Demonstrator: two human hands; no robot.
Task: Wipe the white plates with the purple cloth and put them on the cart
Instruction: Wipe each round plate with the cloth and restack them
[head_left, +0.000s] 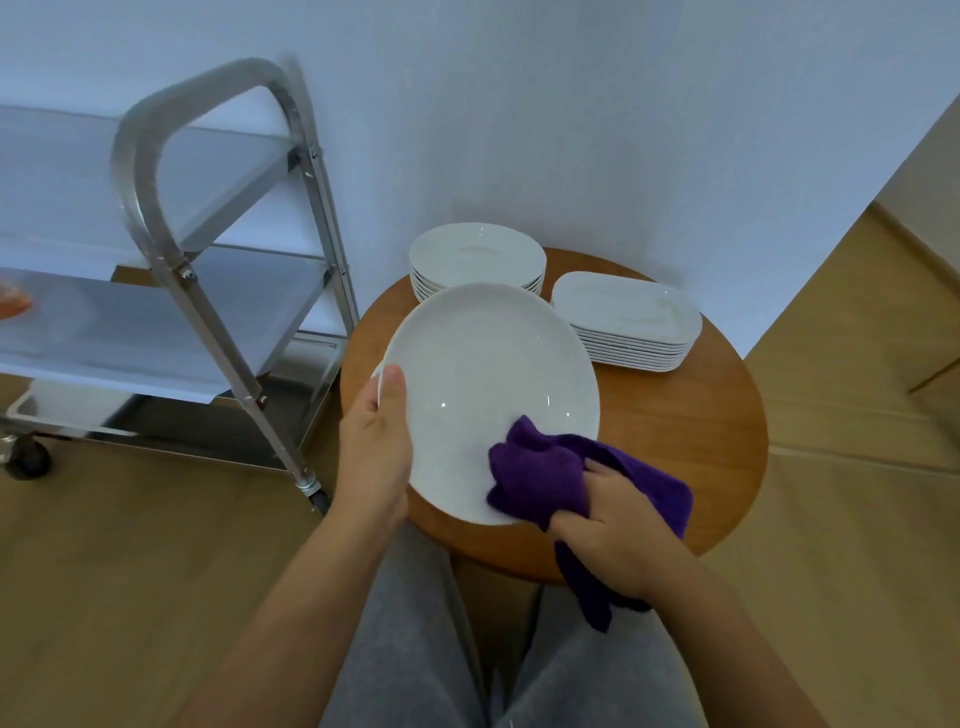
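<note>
Purple fuzzy cloth (540, 475) is bunched in the right hand (613, 530), rubbing the round white plate's (488, 384) near edge; left hand (376, 441) clamps its left rim, tilting it up for reach, steel cart (171, 249) waiting left

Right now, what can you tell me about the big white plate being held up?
The large round white plate looks like glossy ceramic, smooth and plain, with small glints of light. It is tilted, its face toward the camera, above the round wooden table. The left hand holds its left rim, thumb on the face. The right hand presses the crumpled purple cloth on its lower right part.
</note>
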